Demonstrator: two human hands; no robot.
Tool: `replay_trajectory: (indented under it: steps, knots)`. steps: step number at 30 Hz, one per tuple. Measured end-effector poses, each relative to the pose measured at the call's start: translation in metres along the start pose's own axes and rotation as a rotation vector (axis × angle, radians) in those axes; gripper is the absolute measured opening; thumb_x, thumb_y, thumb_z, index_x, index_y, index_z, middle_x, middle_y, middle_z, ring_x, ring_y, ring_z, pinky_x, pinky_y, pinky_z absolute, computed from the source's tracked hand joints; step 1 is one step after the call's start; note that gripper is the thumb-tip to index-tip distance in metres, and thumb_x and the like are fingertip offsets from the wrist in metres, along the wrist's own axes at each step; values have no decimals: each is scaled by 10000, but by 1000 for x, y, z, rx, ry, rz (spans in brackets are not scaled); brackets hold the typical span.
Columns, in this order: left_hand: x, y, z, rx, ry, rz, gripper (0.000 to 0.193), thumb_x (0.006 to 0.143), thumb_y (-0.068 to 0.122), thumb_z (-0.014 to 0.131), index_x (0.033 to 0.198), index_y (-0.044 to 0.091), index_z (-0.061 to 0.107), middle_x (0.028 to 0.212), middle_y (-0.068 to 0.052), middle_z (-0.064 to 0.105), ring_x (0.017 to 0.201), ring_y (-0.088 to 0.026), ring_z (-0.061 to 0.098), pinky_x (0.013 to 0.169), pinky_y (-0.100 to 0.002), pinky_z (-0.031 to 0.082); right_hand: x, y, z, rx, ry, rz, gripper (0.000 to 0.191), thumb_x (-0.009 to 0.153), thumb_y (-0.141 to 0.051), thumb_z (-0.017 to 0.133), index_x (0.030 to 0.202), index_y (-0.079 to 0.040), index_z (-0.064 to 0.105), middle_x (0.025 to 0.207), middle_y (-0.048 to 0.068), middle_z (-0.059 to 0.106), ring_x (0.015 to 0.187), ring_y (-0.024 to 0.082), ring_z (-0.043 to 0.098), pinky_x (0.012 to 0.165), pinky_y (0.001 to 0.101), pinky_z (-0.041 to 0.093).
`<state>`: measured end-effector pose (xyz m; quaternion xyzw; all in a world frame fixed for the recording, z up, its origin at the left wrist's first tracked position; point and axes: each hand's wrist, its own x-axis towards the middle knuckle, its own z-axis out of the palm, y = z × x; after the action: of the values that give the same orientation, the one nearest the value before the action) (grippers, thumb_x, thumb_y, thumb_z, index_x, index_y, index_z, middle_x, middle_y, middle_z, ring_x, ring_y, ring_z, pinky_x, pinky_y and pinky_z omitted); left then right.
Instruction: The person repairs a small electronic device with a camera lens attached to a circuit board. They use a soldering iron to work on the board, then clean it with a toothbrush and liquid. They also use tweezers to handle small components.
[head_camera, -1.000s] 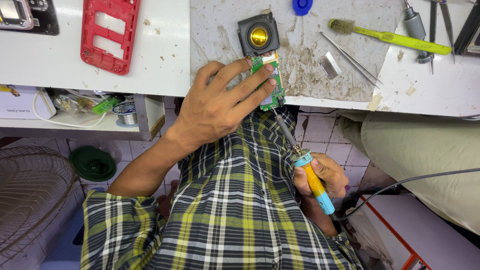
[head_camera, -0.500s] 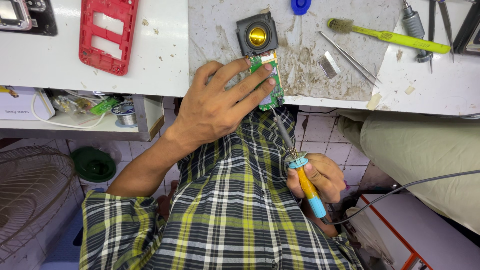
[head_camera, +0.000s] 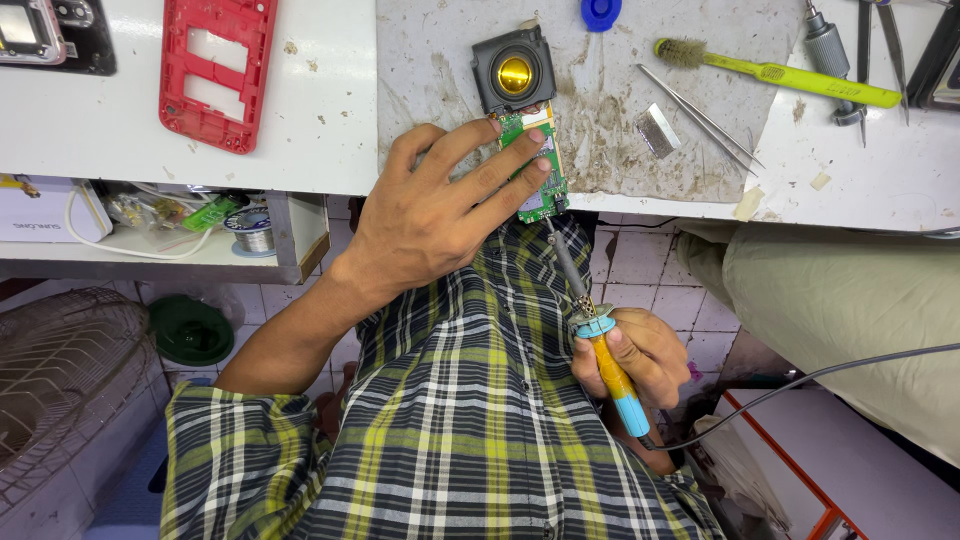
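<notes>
circuit board (head_camera: 540, 165) at bench edge under left hand (head_camera: 440, 215), speaker (head_camera: 513, 72) behind it, tweezers (head_camera: 700, 118) to its right

A white surface (head_camera: 280, 150) is running across the top, with a worn grey mat (head_camera: 620, 150) lying on its middle part. Beneath it on the left an open shelf (head_camera: 150, 255) is hanging, and behind it pale square wall tiles (head_camera: 650, 265) are showing. A wire fan guard (head_camera: 60, 380) is leaning at lower left under even, soft light.
</notes>
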<state>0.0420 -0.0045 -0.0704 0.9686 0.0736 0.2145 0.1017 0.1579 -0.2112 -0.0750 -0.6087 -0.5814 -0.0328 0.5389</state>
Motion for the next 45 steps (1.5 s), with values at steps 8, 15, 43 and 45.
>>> replay_trajectory:
  steps: [8,15,43,45]
  knots:
    - [0,1,0,4,6,3,324,1081,147,678,1404,179,688,1526,15,592,1323,-228,559,1029,-411,425,0,-1,0,-9,-2,15,325,832,-5,777,1111,19,612,792,128,655,682,246,695,599,364,617]
    - [0,1,1,-4,4,2,324,1082,146,678,1404,180,687,1528,15,590,1324,-231,561,1028,-414,425,-1,0,0,0,3,10,316,825,-1,767,1101,28,616,785,136,648,654,247,685,583,365,610]
    - [1,1,0,6,6,10,358,1068,126,679,1422,175,678,1530,12,591,1322,-230,562,1019,-415,426,6,-1,0,-20,-1,21,314,823,-2,778,1087,45,615,771,146,643,652,249,681,576,361,611]
    - [2,1,-1,6,4,8,358,1066,128,678,1421,172,679,1531,12,590,1323,-230,562,1023,-415,427,8,-1,1,-13,-8,7,310,827,6,768,1090,49,609,770,149,648,652,256,681,575,361,605]
